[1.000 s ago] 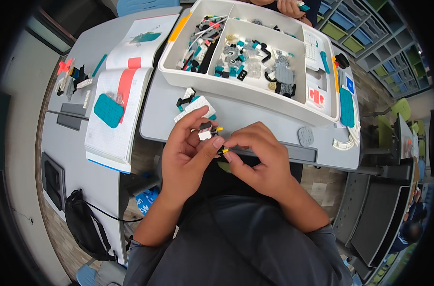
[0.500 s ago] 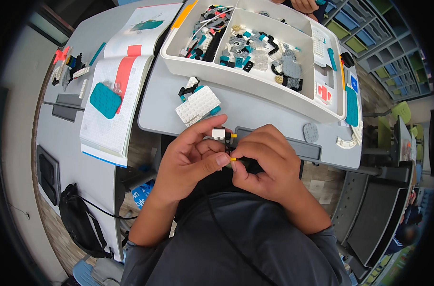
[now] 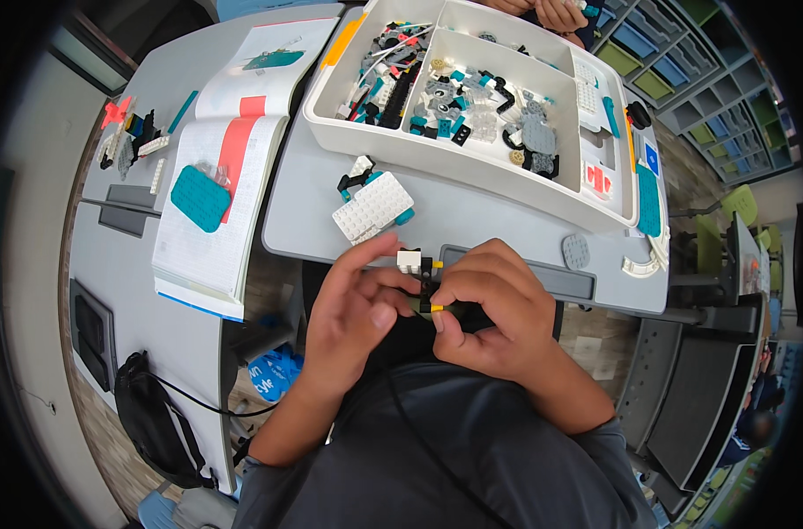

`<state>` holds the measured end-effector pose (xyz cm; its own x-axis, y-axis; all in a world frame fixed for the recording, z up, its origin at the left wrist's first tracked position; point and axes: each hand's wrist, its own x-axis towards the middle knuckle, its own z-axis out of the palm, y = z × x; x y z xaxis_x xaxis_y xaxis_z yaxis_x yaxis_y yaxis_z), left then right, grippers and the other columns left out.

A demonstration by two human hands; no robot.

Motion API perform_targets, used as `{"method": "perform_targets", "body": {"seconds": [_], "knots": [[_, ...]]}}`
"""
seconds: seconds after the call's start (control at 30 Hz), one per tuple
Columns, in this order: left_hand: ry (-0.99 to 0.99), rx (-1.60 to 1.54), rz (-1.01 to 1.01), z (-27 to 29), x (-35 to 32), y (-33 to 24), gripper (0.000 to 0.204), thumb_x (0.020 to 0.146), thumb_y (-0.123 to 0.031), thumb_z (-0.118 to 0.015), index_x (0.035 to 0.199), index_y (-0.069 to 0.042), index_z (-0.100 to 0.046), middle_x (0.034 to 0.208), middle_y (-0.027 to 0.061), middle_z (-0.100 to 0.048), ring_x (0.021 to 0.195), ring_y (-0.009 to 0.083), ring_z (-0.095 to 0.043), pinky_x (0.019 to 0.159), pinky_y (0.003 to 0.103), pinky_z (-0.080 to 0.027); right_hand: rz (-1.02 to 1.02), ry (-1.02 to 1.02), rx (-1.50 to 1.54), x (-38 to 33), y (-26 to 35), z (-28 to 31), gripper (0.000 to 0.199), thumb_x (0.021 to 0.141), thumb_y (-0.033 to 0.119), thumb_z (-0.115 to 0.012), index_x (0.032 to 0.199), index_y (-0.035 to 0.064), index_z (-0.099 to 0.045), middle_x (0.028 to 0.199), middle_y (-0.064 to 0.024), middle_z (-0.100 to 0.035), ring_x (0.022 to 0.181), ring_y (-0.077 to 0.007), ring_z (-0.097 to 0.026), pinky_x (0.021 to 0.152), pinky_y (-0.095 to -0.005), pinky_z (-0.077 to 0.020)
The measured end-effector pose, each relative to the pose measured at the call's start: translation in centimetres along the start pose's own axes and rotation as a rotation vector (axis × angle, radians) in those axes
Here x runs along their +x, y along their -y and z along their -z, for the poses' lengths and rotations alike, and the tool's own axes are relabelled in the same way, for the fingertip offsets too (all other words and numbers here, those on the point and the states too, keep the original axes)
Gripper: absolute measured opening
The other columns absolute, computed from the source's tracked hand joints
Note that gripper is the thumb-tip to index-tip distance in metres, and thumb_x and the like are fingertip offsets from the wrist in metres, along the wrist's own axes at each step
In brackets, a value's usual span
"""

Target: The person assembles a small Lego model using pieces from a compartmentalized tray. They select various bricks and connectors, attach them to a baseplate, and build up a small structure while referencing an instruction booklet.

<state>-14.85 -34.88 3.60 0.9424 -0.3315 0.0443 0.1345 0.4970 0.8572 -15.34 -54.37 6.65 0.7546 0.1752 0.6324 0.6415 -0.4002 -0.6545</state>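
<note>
- Your left hand [image 3: 353,313] and right hand [image 3: 494,309] meet just above your lap, at the near edge of the desk [image 3: 472,220]. Both grips are closed on one small brick assembly [image 3: 422,282]: a white block on top, black pieces below, yellow pins poking out at the side.
- Risk: the pieces are tiny, hard, smooth plastic, and the assembly hangs over the gap between desk and body. If a fingertip slips while you press, I judge a pin could drop onto your dark shirt or the floor, where it would be hard to spot.
- Just beyond your hands lies a white studded plate [image 3: 372,207] with teal and black parts attached, flat on the grey desk.
- To your left, an open instruction booklet [image 3: 221,185] straddles two desks, with a teal rounded plate [image 3: 200,197] resting on it.
- Farther off sits the white sorting tray [image 3: 459,167], its compartments filled with loose black, grey and teal parts.
- At the far edge, another person's hands [image 3: 556,11] are in view.
</note>
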Motion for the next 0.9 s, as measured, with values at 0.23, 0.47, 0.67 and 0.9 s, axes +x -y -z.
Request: {"method": "perform_targets", "body": {"seconds": [0.23,0.47,0.67,0.9], "knots": [[0.039,0.983,-0.697,0.2,-0.5,-1.7,0.048,0.074,-0.017,-0.086,0.121,-0.011,-0.075,0.132,0.0129,-0.047,0.105,0.0227,-0.051,0.081,0.031,-0.045,-0.051,0.043,0.089,0.1,0.2,0.4,0.027,0.067,-0.001,-0.079,0.090,0.0067,-0.066,0.087,-0.0059,-0.067,0.077,-0.0255,-0.060,0.067,-0.0344,-0.0502],[0.078,1.271,-0.749,0.1,0.0,-2.0,0.046,0.068,-0.030,-0.091,0.112,-0.017,-0.081,0.121,0.0070,-0.063,0.099,0.0231,-0.056,0.075,0.033,-0.046,-0.092,0.053,0.149,-0.2,0.5,0.4,0.028,0.068,-0.001,-0.079,0.091,0.0067,-0.065,0.087,-0.0048,-0.066,0.077,-0.0253,-0.059,0.068,-0.0342,-0.0488],[0.204,1.266,-0.757,-0.2,1.0,-2.9,0.045,0.068,-0.025,-0.089,0.108,-0.007,-0.079,0.119,0.0072,-0.069,0.096,0.0254,-0.064,0.079,0.035,-0.051,-0.029,0.050,0.053,0.0,0.2,0.7,0.027,0.071,-0.001,-0.079,0.093,0.0052,-0.064,0.087,-0.0057,-0.066,0.078,-0.0263,-0.058,0.069,-0.0349,-0.0486],[0.193,1.147,-0.662,-0.7,1.1,-3.6,0.040,0.071,-0.018,-0.088,0.107,-0.004,-0.077,0.115,0.0076,-0.072,0.096,0.0252,-0.067,0.080,0.035,-0.053,-0.049,0.087,0.080,0.3,0.4,0.8,0.027,0.076,-0.002,-0.078,0.096,0.0048,-0.063,0.086,-0.0063,-0.064,0.078,-0.0268,-0.057,0.070,-0.0358,-0.0480]]}}
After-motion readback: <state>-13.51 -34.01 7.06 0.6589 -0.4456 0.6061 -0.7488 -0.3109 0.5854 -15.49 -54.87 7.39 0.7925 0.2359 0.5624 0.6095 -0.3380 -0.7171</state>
